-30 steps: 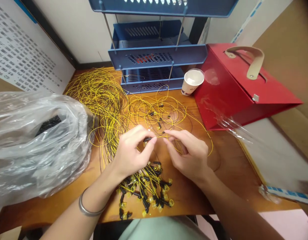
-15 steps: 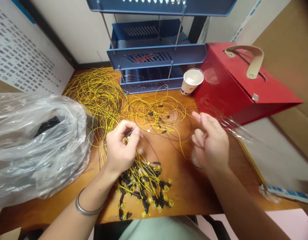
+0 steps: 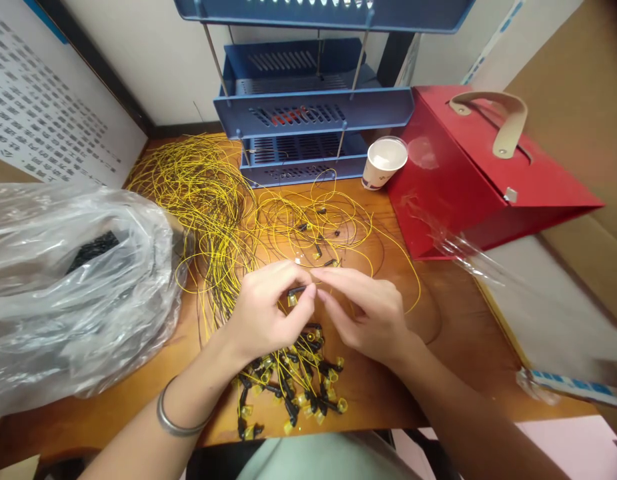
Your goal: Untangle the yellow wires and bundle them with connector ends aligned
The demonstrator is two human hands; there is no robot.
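Both my hands meet at fingertip height over the middle of the wooden table. My left hand pinches a small black connector with a clear yellow cap between thumb and forefinger. My right hand comes in from the other side, thumb and fingers bent in a pinch shape beside the left fingertips; whatever lies between them is too small to make out. Below the hands is a pile of similar black connectors with yellow caps. Loose yellow and dark wires with a few connectors lie just beyond.
A big tangle of yellow and black wires spreads at the back left. A clear plastic bag stands on the left. Blue stacked trays, a paper cup and a red box with a handle line the back and right.
My right hand has moved left and nearer, from beside the red box to my left hand's fingertips. My left hand has shifted right, and the connector in it shows more. A yellow wire now loops farther right.
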